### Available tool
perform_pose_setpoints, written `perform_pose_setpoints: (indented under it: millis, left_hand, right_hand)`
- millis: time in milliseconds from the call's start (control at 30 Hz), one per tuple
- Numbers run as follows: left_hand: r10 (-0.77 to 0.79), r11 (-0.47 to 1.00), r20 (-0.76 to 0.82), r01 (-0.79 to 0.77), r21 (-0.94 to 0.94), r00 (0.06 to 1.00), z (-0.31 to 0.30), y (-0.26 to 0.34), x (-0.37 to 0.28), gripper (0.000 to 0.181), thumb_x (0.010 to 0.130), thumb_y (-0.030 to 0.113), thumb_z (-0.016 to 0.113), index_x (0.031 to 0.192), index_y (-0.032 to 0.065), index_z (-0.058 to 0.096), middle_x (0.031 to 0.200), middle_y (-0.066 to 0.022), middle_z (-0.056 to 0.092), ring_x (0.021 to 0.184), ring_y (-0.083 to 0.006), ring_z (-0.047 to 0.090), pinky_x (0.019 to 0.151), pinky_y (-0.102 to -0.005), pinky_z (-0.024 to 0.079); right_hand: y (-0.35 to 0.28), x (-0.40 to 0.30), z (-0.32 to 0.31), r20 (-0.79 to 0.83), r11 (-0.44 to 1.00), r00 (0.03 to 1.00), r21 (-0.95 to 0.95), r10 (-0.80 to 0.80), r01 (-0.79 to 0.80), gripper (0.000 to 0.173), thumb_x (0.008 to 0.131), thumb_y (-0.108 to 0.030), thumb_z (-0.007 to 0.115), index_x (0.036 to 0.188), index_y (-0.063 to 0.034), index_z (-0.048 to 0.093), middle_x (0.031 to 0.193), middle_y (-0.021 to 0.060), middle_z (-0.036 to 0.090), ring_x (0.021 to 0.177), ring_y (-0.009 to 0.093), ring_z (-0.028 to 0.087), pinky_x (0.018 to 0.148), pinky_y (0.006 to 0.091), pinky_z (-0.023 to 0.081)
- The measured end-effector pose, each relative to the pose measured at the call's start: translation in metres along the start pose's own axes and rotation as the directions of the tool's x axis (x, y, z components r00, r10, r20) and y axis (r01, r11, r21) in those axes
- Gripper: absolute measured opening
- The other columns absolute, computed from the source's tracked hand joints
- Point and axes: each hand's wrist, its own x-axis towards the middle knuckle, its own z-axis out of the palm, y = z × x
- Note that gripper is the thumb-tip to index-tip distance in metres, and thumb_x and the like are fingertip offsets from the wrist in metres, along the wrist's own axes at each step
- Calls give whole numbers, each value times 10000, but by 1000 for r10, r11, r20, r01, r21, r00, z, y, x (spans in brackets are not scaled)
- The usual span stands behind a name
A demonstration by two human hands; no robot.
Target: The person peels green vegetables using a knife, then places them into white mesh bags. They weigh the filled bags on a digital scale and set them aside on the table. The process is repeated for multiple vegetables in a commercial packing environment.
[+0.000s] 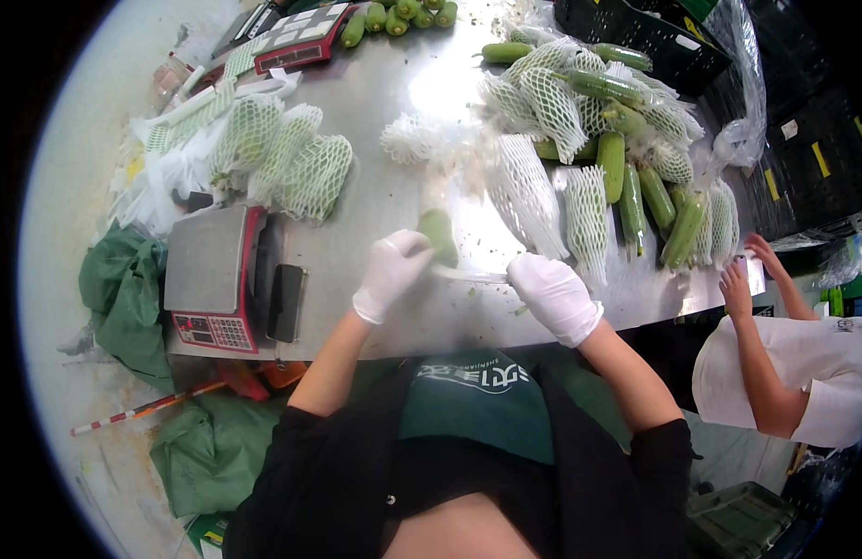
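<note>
A pale green, elongated vegetable (438, 236), blurred, lies on the metal table before me, its far end fading into clear film or glare. My left hand (397, 271), in a white glove, has its fingertips against the vegetable's left side; whether they pinch anything cannot be told. My right hand (553, 295), also gloved in white, is closed on the right end of a thin pale strip (473, 276). The strip runs leftward below the vegetable towards my left hand; whether it is a blade or plastic cannot be told. White foam netting sleeves (525, 192) lie beyond my right hand.
Netted and bare green vegetables (610, 164) are heaped at right, more netted ones (316, 178) at left. A red-and-grey scale (206, 269) and a phone (287, 302) lie near the left edge. Black crates (815, 161) stand at right, beside another person (787, 370).
</note>
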Motion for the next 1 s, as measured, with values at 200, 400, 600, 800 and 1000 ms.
perform_pose_setpoints:
  millis: [200, 400, 600, 800, 1000]
  left_hand:
    - [122, 990, -73, -117, 79, 990, 4, 2, -2, 63, 775, 38, 686, 827, 11, 664, 767, -121, 645, 654, -227, 627, 596, -302, 486]
    - [174, 983, -129, -166, 75, 976, 5, 1, -5, 53, 774, 16, 680, 823, 15, 660, 746, -128, 625, 640, -245, 608, 584, -320, 468]
    - [-117, 992, -221, 104, -70, 968, -14, -15, -24, 29, 784, -13, 674, 813, -9, 671, 753, -68, 653, 676, -110, 604, 607, -257, 478]
    - [-187, 949, -114, 149, -278, 976, 3, -17, -16, 55, 803, 10, 657, 846, -19, 642, 779, -46, 630, 700, -94, 598, 632, -241, 474]
    - [-91, 976, -102, 68, -209, 991, 21, -6, -26, 60, 810, 1, 643, 869, -4, 633, 847, -63, 615, 732, -130, 604, 665, -258, 480]
  right_hand:
    - [-15, 11, -5, -1, 971, 996, -222, 90, -88, 38, 759, -71, 572, 739, -74, 540, 666, 104, 529, 596, 254, 590, 524, 360, 478]
    - [3, 14, 15, -73, 974, 992, -193, 104, -116, 102, 779, -129, 610, 738, -80, 531, 661, 102, 524, 587, 252, 574, 514, 366, 469]
    - [72, -39, -3, -103, 902, 913, -146, 395, -407, 132, 817, -158, 630, 802, -51, 555, 668, 138, 567, 596, 313, 599, 518, 401, 478]
    - [-8, 22, 11, 152, 678, 786, 424, 600, -600, 345, 792, -308, 751, 944, -24, 627, 849, 176, 677, 763, 302, 665, 704, 358, 521]
    - [-51, 66, 42, 412, 492, 690, 492, 595, -718, 502, 738, -417, 753, 920, 29, 610, 855, 204, 667, 809, 301, 668, 715, 362, 512]
